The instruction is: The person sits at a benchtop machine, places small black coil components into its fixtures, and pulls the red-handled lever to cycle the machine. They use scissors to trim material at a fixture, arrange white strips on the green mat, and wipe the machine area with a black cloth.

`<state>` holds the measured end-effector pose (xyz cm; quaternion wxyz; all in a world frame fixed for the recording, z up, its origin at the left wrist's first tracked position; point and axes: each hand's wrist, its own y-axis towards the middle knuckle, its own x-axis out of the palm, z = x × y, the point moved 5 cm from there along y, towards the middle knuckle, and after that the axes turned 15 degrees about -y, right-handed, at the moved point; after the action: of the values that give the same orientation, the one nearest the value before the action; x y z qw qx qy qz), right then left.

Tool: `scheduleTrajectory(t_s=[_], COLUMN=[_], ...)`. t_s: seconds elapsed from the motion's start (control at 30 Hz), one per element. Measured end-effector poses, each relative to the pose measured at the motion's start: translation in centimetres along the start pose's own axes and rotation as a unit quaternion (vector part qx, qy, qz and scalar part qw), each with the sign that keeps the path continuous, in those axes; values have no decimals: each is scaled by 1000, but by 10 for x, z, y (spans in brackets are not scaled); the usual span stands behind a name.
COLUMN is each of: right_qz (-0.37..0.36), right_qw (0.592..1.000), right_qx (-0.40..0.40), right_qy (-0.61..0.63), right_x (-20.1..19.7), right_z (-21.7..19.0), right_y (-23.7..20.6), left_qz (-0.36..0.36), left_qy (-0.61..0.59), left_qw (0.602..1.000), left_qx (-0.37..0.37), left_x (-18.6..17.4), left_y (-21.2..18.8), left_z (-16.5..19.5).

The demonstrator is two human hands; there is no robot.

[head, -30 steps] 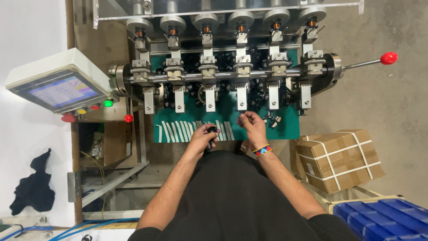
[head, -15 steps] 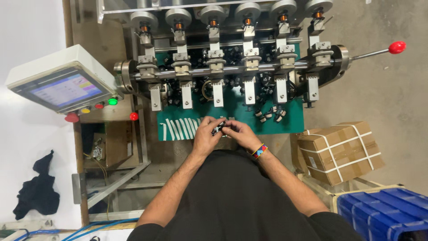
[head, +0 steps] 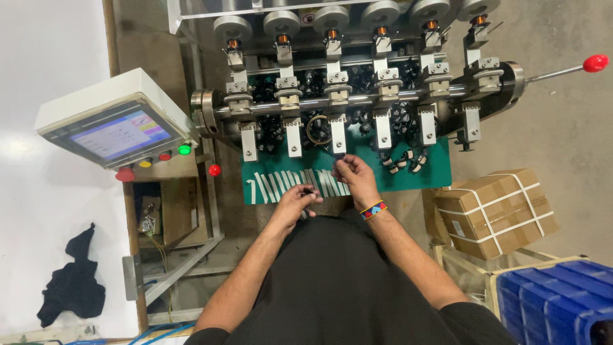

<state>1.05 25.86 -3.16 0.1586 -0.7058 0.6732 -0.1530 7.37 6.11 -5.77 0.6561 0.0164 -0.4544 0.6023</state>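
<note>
Hands work low in the head view, at the front edge of a green rubber mat (head: 440, 176) under a multi-station metal winding machine (head: 357, 96); the left hand (head: 297, 201) is curled nearly closed, its fingertips pinching a small black component (head: 309, 190) just above the mat's near edge, probably kept close to the body so it is ready to pass across; the right hand (head: 351, 174) is raised toward the third white metal holder arm (head: 338, 134), fingers drawn together at its lower tip, though whether they grip anything there is too small to tell; a multicoloured woven wristband (head: 371, 209) sits on that wrist.

A row of white thin strips (head: 287, 185) lies side by side on the mat, within easy reach of both hands; several loose black-and-white coil parts (head: 402, 160) lie to the right of the right hand, near the mat's far side; more dark parts sit heaped behind the holder arms.

A tilted touchscreen control panel (head: 118, 134) with coloured buttons stands to the left, angled toward the person; a red-knobbed lever (head: 597, 62) juts from the machine's right end; a strapped cardboard box (head: 491, 214) and blue plastic crates (head: 555, 300) rest on the floor at right.
</note>
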Motion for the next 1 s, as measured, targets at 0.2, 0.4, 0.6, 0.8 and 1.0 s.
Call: scheduleTrajectory(t_s=[0.2,0.4,0.6,0.8,1.0], right_qz=[32,-213,-137,-149,-102], right_qw=[999,969,989,985,990], right_qx=[0,-10,-5,67,37], right_qy=[-13,-127,-55,47,85], right_x=[16,72,104,130,144], right_z=[0,17,22,5,2], right_y=[-5,-32,-33,-23,-11], left_qz=[53,-6,12,164,178], left_qy=[238,454,384,-185,-175], left_qw=[963,820,873,969,968], left_qx=[112,347,299,-21,15], left_x=[11,49,10,-97,-135], left_y=[-25,-65,-64,-47,-67], left_z=[53,119,124,54,43])
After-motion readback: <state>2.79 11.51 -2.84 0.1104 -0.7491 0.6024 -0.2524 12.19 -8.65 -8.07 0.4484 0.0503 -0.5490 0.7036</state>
